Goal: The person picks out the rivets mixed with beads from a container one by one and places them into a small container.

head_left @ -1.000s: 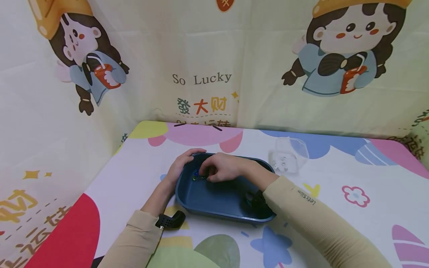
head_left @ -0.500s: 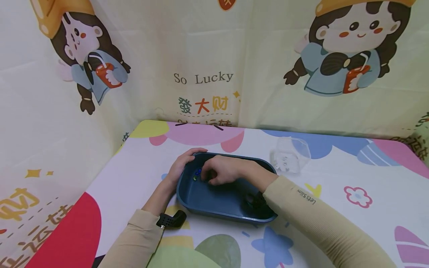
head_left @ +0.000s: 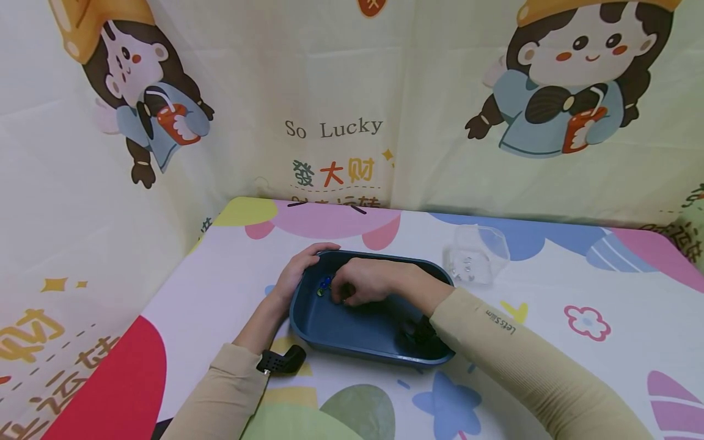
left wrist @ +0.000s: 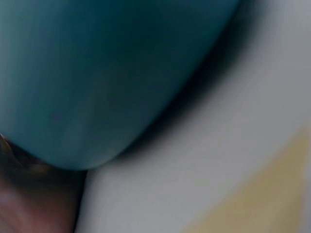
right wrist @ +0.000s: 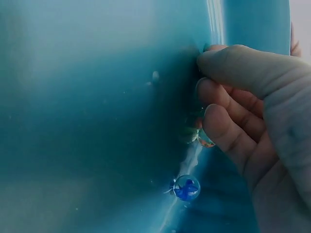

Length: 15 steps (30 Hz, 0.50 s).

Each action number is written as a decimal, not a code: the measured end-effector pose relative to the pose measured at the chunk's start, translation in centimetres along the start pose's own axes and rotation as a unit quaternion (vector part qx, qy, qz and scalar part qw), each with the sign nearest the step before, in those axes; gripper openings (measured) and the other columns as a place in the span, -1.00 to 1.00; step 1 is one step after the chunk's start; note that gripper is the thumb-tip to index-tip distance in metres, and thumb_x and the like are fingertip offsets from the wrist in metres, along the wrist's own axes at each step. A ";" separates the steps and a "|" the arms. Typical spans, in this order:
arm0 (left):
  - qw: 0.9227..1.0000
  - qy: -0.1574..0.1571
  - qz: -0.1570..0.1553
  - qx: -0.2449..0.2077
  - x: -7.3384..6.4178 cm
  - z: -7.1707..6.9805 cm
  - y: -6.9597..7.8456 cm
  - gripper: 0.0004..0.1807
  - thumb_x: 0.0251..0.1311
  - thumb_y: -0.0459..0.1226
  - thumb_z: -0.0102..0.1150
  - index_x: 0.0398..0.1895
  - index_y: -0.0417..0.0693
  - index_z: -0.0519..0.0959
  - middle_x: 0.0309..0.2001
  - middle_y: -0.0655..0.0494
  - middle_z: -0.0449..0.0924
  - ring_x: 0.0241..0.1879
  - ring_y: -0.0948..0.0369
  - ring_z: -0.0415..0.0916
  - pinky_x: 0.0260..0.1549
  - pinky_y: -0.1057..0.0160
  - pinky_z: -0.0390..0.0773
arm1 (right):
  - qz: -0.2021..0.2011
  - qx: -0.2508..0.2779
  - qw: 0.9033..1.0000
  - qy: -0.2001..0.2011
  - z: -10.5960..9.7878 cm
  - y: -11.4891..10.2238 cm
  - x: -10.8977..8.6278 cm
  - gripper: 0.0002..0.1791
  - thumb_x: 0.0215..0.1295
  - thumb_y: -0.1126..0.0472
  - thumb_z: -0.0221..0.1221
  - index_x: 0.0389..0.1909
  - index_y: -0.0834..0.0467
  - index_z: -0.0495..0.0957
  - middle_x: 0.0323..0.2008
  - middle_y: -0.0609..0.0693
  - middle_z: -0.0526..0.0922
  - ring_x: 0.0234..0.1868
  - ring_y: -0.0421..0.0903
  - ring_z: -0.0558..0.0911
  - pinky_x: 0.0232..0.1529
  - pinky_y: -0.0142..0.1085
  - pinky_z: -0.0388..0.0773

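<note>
A dark blue plastic basin sits on the table. At its far left corner my left hand grips the rim; most of those fingers are hidden outside the wall. My right hand reaches down inside with bent fingers near the far left end. In the right wrist view the thumb meets the forefinger by the basin wall; whether something lies between them is hidden. A clear glass marble with a blue swirl lies below the fingers. Another marble, orange and clear, is partly covered by a fingertip. Several marbles show left of the hand.
An open clear plastic box with small clear pieces in it stands behind the basin on the right. The table is covered with a colourful printed cloth. A printed curtain hangs behind it. Each wrist carries a black camera.
My right hand has shifted slightly right and toward me inside the basin, showing more of the blue marbles. The left hand stays on the rim. The head view has moved a little.
</note>
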<state>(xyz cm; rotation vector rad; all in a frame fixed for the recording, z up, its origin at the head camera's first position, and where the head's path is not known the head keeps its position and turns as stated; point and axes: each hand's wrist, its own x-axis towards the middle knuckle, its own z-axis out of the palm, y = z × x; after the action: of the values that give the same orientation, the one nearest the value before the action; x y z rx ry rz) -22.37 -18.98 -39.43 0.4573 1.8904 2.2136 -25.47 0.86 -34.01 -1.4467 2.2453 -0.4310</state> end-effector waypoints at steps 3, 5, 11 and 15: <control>1.000 0.000 0.001 0.001 0.0 0.0 0.0 -0.46 0.41 -0.37 -0.44 0.37 -0.40 0.29 0.23 -0.15 0.47 0.10 0.07 0.48 0.12 0.18 0.45 | -0.002 -0.002 1.000 -0.004 0.0 0.0 0.0 -0.88 0.33 0.29 0.27 -0.17 0.05 0.70 -0.35 -0.19 0.61 -0.34 -0.22 0.54 -0.23 -0.38 0.53; 1.000 0.001 0.000 -0.001 0.0 0.0 -0.1 -0.46 0.41 -0.37 -0.44 0.37 -0.40 0.29 0.22 -0.11 0.48 0.10 0.08 0.49 0.12 0.18 0.45 | -0.003 -0.003 1.000 -0.008 -0.1 -0.1 0.0 -0.89 0.33 0.29 0.26 -0.19 0.05 0.69 -0.38 -0.19 0.60 -0.36 -0.22 0.54 -0.25 -0.38 0.52; 1.000 0.001 -0.002 -0.006 0.0 -0.1 -0.1 -0.46 0.40 -0.37 -0.43 0.36 -0.39 0.30 0.20 -0.06 0.51 0.11 0.08 0.49 0.13 0.17 0.45 | -0.008 -0.008 1.000 -0.016 -0.1 -0.2 0.0 -0.91 0.31 0.30 0.25 -0.25 0.04 0.65 -0.43 -0.18 0.57 -0.39 -0.22 0.53 -0.28 -0.37 0.51; 1.000 -0.001 -0.001 -0.007 0.0 -0.1 -0.1 -0.46 0.39 -0.37 -0.43 0.36 -0.39 0.30 0.19 -0.04 0.51 0.10 0.09 0.49 0.14 0.16 0.44 | -0.009 -0.018 1.000 -0.015 0.0 -0.1 0.0 -0.90 0.29 0.30 0.27 -0.29 0.01 0.63 -0.44 -0.19 0.56 -0.39 -0.23 0.52 -0.28 -0.37 0.50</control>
<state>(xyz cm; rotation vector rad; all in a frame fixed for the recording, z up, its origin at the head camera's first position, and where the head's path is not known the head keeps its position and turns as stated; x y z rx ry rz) -22.45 -19.03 -39.52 0.4535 1.8730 2.2225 -25.39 0.84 -33.91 -1.4822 2.2287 -0.3744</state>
